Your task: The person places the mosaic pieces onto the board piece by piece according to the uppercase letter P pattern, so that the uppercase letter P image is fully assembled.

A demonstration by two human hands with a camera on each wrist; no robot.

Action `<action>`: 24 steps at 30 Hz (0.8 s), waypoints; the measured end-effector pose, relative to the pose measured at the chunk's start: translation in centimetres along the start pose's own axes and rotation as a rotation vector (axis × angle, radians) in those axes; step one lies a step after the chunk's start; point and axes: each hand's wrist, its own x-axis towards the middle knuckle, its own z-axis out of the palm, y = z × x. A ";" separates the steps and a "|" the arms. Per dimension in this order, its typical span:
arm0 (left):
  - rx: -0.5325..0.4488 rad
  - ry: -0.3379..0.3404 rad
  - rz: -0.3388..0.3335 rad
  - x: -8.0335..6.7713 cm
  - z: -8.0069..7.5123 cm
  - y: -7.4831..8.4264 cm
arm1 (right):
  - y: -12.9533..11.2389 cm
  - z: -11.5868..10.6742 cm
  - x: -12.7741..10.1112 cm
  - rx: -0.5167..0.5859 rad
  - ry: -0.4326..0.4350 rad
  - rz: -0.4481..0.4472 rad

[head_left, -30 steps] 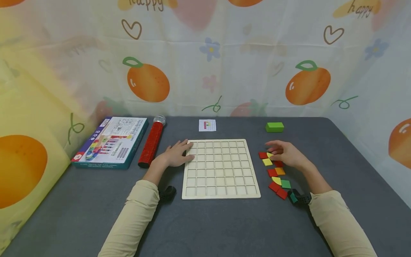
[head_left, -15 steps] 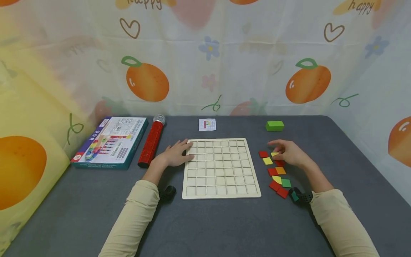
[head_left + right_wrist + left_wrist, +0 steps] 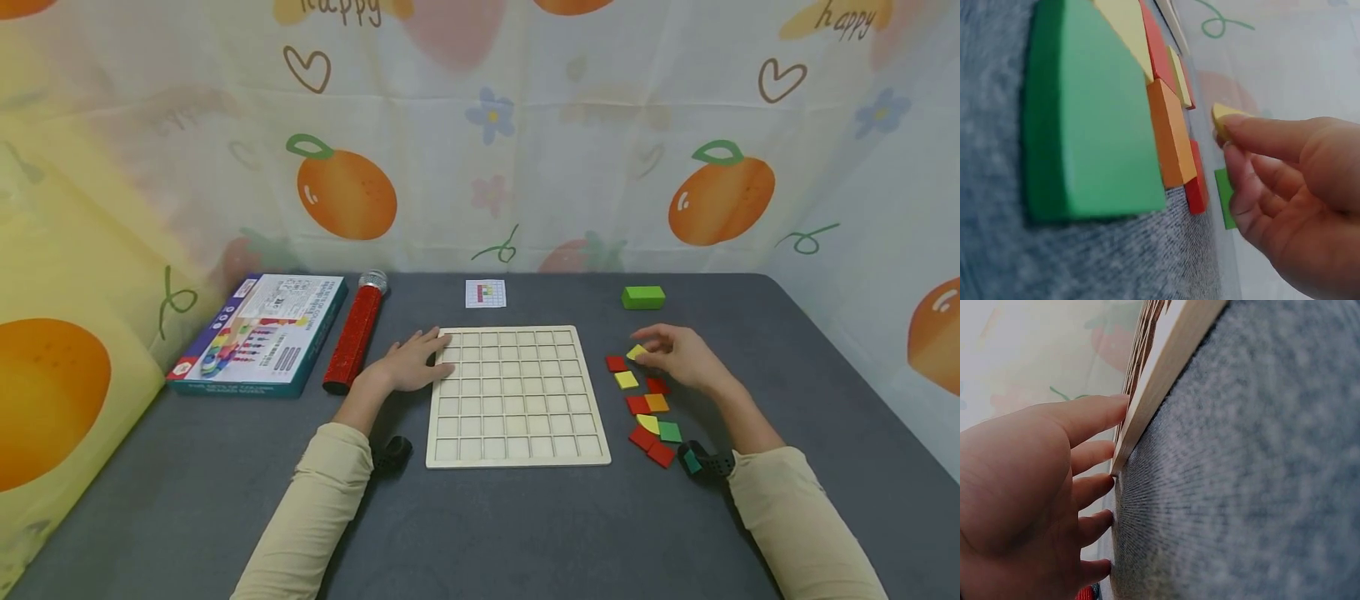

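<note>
Yellow and small, the wedge-shaped piece (image 3: 637,352) sits pinched in the fingertips of the right hand (image 3: 678,358), lifted just above the scatter of coloured pieces (image 3: 648,408) on the right side of the grey desk (image 3: 525,533). From the head view, the wooden grid board (image 3: 516,395) lies just left of that hand, its cells all bare, so the right hand is plainly the nearer one to both piece and board. The left hand (image 3: 408,365) lies flat with straight fingers on the board's far left corner, holding nothing. A green block (image 3: 642,297) and a small pattern card (image 3: 485,293) lie at the far edge; a printed box (image 3: 258,333) and a red glitter tube (image 3: 355,333) lie far left.

At the left wrist, the fingers (image 3: 1094,419) are extended and rest against the pale board edge (image 3: 1166,375).

At the right wrist, thumb and forefinger (image 3: 1272,134) nip the yellow piece (image 3: 1225,115) by one corner; it looks thin, flat-faced and light, with one curved side. A green piece (image 3: 1091,125) and an orange piece (image 3: 1171,134) lie on the desk close by.
</note>
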 end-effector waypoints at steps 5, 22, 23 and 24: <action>0.008 0.003 -0.005 0.0 0.0 0.0 | -0.3 0.0 -0.1 0.139 0.025 0.036; 0.002 -0.002 -0.005 0.3 0.2 -0.3 | -1.1 0.3 0.3 0.511 0.043 0.101; 0.001 -0.003 -0.007 0.3 0.2 -0.3 | -1.2 0.4 0.3 0.513 0.046 0.102; 0.000 -0.002 -0.006 0.2 0.2 -0.2 | -1.2 0.4 0.3 0.516 0.046 0.100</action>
